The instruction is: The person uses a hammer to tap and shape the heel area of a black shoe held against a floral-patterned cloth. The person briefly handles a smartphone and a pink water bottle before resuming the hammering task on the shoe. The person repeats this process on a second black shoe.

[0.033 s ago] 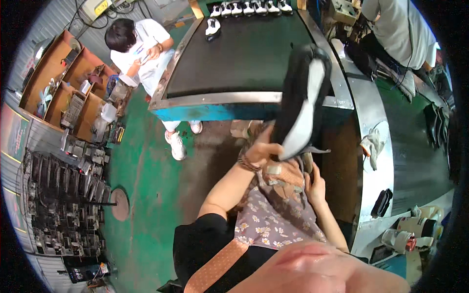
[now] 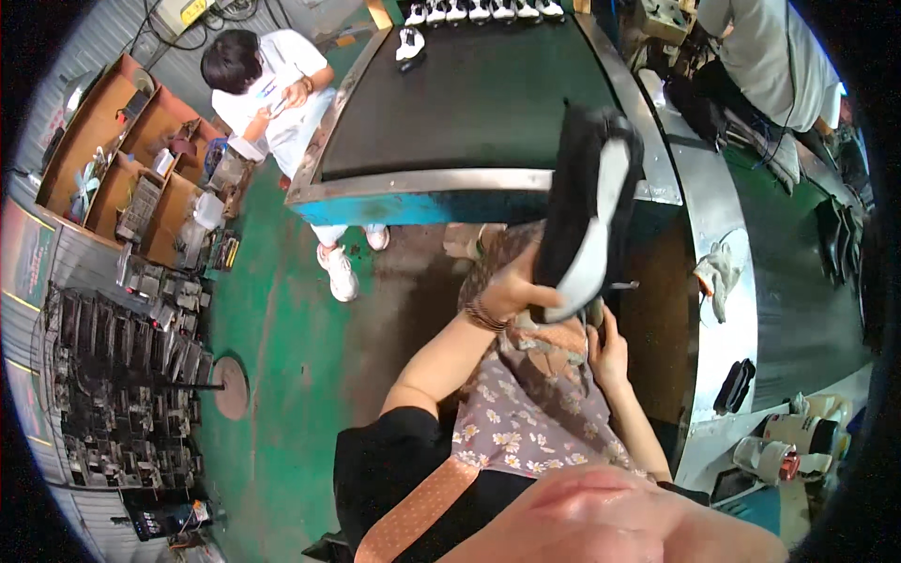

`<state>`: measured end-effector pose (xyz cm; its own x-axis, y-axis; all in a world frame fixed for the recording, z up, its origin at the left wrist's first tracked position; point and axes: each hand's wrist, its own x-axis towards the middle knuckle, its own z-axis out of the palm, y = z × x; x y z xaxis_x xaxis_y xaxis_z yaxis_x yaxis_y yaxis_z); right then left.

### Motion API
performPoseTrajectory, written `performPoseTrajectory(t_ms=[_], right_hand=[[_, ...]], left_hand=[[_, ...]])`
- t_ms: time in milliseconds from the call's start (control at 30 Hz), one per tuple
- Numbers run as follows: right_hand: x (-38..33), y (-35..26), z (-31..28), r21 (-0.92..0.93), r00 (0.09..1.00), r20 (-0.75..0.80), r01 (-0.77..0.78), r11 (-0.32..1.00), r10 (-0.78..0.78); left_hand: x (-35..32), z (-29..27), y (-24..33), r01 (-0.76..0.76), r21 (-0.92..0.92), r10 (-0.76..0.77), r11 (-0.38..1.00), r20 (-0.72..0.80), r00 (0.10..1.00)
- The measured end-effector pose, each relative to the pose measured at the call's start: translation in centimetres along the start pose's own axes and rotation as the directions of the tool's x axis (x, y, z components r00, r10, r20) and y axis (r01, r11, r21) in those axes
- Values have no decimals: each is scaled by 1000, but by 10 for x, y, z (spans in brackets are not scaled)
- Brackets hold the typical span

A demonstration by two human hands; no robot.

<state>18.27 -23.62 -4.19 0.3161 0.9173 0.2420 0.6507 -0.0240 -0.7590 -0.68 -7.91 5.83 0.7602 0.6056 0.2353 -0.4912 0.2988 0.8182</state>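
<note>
Left hand (image 2: 511,289) is closed around the lower end of a black shoe with a white sole (image 2: 591,211), its fingers wrapped over the heel part, a beaded bracelet showing at the wrist. The shoe is held up nearly on end above the lap, sole turned to the right, its upper end rising in front of the near edge of the bench (image 2: 422,180). Right hand (image 2: 610,352) is seen just below the shoe's lower end, fingers raised toward it; whether it grips the shoe or only touches it cannot be told, as the fingertips are hidden behind the sole. A floral apron (image 2: 526,413) is spread over the lap beneath both hands.

Beyond the shoe, the bench is seen to carry a dark belt framed in metal over a blue edge, and a row of white-and-black shoes (image 2: 479,11) is lined up at its far end. A seated person in a white shirt (image 2: 272,84) is placed at the bench's left side, beside brown compartments holding small parts (image 2: 122,159). A curved metal bench (image 2: 723,310) runs along the right, with a crumpled cloth (image 2: 718,272) and a small black piece (image 2: 734,385) lying on it.
</note>
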Motion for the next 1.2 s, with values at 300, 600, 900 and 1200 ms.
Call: performPoseTrajectory(t_ms=[300, 600, 900, 1200], right_hand=[[-23, 1, -8, 143, 992, -32, -120, 982, 126], [-58, 3, -52, 447, 928, -62, -304, 841, 368], [-51, -29, -71, 19, 998, 62, -32, 999, 31], [-26, -97, -102, 281, 993, -16, 118, 952, -118]], left_hand=[[-39, 4, -48, 63, 62, -57, 996, -87, 995], [-99, -21, -65, 287, 586, -206, 758, -203, 957], [-110, -12, -65, 173, 776, -116, 606, -129, 985], [-113, -1, -68, 273, 793, -120, 545, -248, 961]])
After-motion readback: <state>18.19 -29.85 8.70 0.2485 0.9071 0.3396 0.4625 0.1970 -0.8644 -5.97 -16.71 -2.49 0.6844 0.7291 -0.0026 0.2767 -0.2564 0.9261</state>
